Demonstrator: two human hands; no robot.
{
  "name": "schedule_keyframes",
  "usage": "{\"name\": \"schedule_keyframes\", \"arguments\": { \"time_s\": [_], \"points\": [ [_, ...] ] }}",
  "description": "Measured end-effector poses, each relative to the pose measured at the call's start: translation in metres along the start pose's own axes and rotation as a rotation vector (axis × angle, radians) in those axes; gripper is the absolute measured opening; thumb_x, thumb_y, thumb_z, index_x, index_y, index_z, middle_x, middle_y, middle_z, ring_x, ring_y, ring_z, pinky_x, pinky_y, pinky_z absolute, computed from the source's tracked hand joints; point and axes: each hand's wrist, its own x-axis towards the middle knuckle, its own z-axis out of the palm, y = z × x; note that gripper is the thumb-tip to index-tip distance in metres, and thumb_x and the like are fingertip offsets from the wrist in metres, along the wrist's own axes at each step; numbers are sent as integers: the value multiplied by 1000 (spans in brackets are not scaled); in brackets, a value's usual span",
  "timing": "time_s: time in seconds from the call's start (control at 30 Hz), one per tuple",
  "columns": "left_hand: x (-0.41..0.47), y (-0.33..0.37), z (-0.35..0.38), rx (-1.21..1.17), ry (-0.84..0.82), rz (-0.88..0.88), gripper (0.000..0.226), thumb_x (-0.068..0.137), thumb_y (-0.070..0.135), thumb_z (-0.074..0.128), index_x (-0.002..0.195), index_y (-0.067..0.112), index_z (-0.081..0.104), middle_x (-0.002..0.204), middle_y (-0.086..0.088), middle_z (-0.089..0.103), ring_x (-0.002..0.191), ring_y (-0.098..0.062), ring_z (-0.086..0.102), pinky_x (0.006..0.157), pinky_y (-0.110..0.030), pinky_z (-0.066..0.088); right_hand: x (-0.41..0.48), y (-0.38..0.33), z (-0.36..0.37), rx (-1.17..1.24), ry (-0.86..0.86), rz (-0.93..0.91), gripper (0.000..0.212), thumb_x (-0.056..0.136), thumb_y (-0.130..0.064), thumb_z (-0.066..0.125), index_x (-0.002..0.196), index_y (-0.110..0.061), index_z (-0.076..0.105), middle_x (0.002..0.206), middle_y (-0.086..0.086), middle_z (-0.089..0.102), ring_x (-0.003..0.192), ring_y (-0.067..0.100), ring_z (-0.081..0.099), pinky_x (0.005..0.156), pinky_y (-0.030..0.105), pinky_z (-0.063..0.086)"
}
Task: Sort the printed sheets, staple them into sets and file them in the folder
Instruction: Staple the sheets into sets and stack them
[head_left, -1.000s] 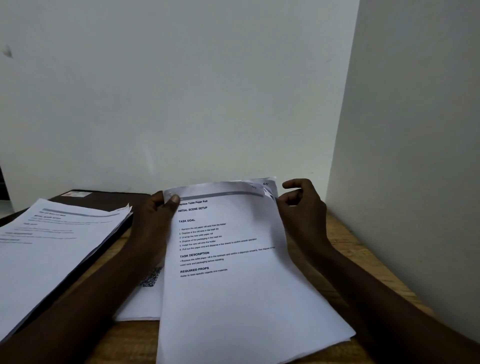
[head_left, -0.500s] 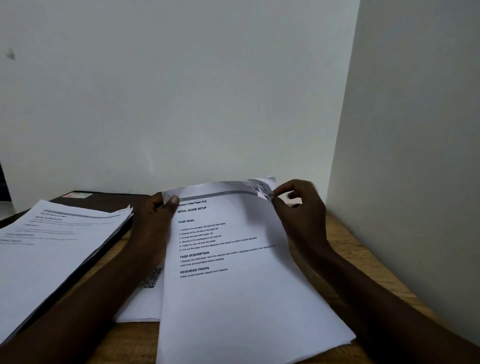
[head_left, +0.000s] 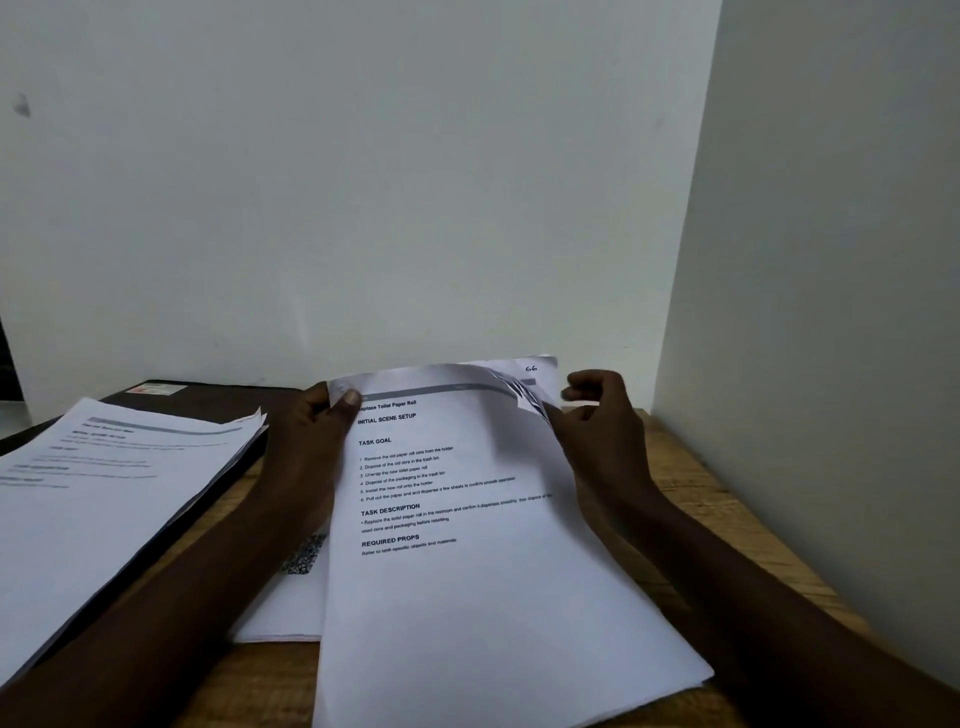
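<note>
Sorting looks underway, nothing stapled or filed: left hand pinches the sheaf mid-bench by its top-left corner, right hand pinches up its top-right corner (no stapler visible), second stack on the folder at the left edge.

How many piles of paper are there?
3: the held pile at centre, the left pile on the dark folder, the QR-code sheets beneath the left forearm; more may be hidden.
</note>
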Motion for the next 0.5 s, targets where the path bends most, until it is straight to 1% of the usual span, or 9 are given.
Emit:
{"name": "schedule_keyframes", "arguments": {
  "time_s": [0.07, 0.13, 0.17, 0.23, 0.33, 0.4, 0.43, 0.47, 0.5],
  "points": [
    [0, 0, 0, 4, -9, -1, 17, 100, 6, 49, 112, -1, 60, 98, -16, 67, 74, -18, 69, 75, -37, 60, -1, -1, 0, 11, -11, -7, 36, 74, -21, 82, 101, -20, 58, 80, -6, 63, 66, 5, 55, 62, 23, 40],
    [0, -1, 0, 10, -12, 2, 18, 101, 6, 49, 113, -2, 60, 99, -17, 67, 74, -17, 70, 74, -36, 60, -2, -3, -2, -16, 9, -73, 33, 74, -16, 81, 97, -20, 58, 67, -5, 62, 54, -1, 50, 56, 19, 36],
    [0, -1, 0, 13, -6, 3, 20, 101, 6, 49, 115, -4, 60, 99, -17, 67, 74, -17, 69, 73, -35, 60, -2, -6, -3, -33, 15, -105, 32, 75, -15, 80, 97, -20, 57, 63, -5, 61, 51, 0, 49, 53, 17, 35],
    [0, 0, 0, 20, 4, 4, 25, 100, 6, 50, 120, -8, 57, 99, -18, 66, 77, -21, 67, 71, -34, 60, -3, -9, -5, -47, 20, -141, 31, 76, -14, 79, 97, -20, 57, 59, -4, 60, 49, 1, 49, 50, 14, 34],
    [1, -1, -1, 19, -1, 1, 29, 101, 7, 50, 122, -12, 54, 104, -22, 65, 85, -28, 64, 71, -35, 60, -4, -8, -3, -37, 19, -159, 25, 77, -13, 79, 93, -19, 61, 59, -2, 62, 47, 2, 47, 50, 18, 34],
    [2, -1, -1, 16, -2, -2, 30, 101, 7, 50, 123, -12, 54, 108, -24, 64, 88, -29, 64, 72, -35, 60, -4, -6, -2, -44, 43, -181, 16, 78, -15, 78, 82, -18, 64, 63, -4, 65, 54, 2, 52, 55, 20, 37],
    [2, -1, -2, 15, -3, -1, 30, 101, 7, 50, 124, -11, 54, 109, -24, 64, 88, -29, 64, 72, -34, 60, -4, -5, -1, -49, 61, -200, 14, 78, -15, 78, 76, -19, 65, 70, -7, 67, 64, 1, 57, 61, 22, 41],
    [2, -2, -2, 13, 1, -1, 29, 101, 7, 50, 123, -10, 55, 109, -24, 64, 88, -28, 64, 72, -33, 60, -4, -4, 0, -63, 78, -217, 16, 78, -15, 77, 71, -22, 65, 84, -10, 69, 80, 1, 60, 69, 25, 44],
    [2, -2, -2, 14, 8, 1, 29, 101, 8, 50, 123, -9, 55, 107, -22, 64, 87, -28, 64, 71, -33, 60, -5, -4, 0, -89, 93, -238, 18, 77, -14, 78, 69, -24, 66, 101, -12, 67, 96, 5, 58, 77, 28, 45]
  ]
}}
